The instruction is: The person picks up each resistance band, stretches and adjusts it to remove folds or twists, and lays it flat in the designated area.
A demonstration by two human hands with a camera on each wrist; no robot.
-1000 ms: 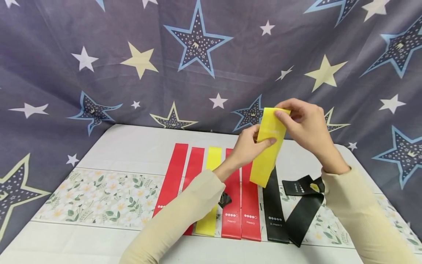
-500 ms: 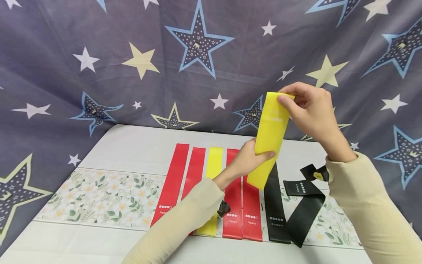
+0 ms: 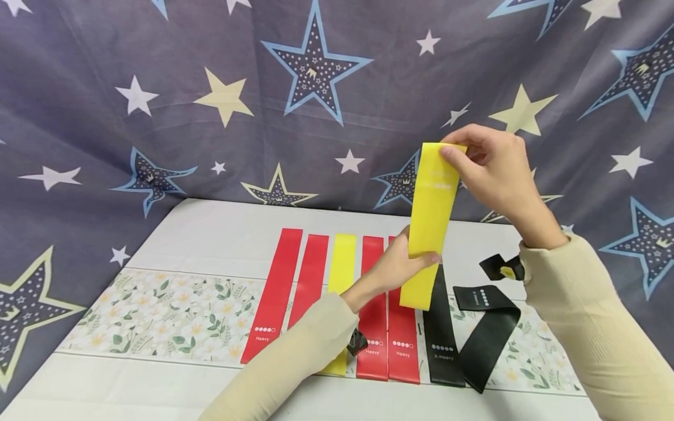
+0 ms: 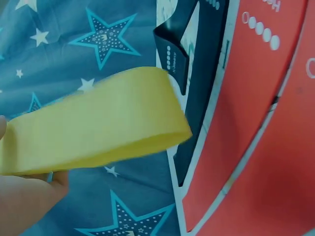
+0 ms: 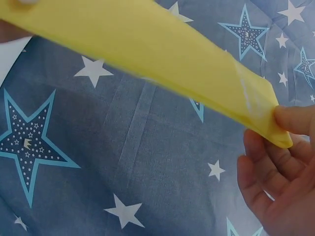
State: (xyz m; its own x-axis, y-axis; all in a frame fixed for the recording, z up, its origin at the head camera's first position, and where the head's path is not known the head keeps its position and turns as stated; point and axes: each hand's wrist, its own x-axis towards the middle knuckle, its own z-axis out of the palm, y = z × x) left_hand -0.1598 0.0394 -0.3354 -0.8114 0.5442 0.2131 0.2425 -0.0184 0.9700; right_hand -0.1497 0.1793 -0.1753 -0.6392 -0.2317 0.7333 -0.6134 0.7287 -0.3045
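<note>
A yellow resistance band [image 3: 433, 210] hangs nearly upright above the table, a faint white print near its top. Its top edge is pinched by my right hand [image 3: 492, 166] between thumb and fingers. Lower down, my left hand [image 3: 397, 260] grips the same band, thumb across the front and fingers behind it. In the left wrist view the free lower end of the yellow band [image 4: 108, 118] shows as an open loop. The right wrist view shows the thumb and fingertips of my right hand [image 5: 283, 162] on the band's end.
Red bands [image 3: 274, 286], another yellow band [image 3: 342, 263] and a black band [image 3: 441, 339] lie side by side on the table [image 3: 210, 234]. A folded black band [image 3: 492, 345] lies to their right. Behind hangs a grey star-patterned cloth [image 3: 210, 152].
My right hand has risen with the band's top edge. My left hand has slid lower along the band, which now hangs straighter. The bands on the table have stayed put.
</note>
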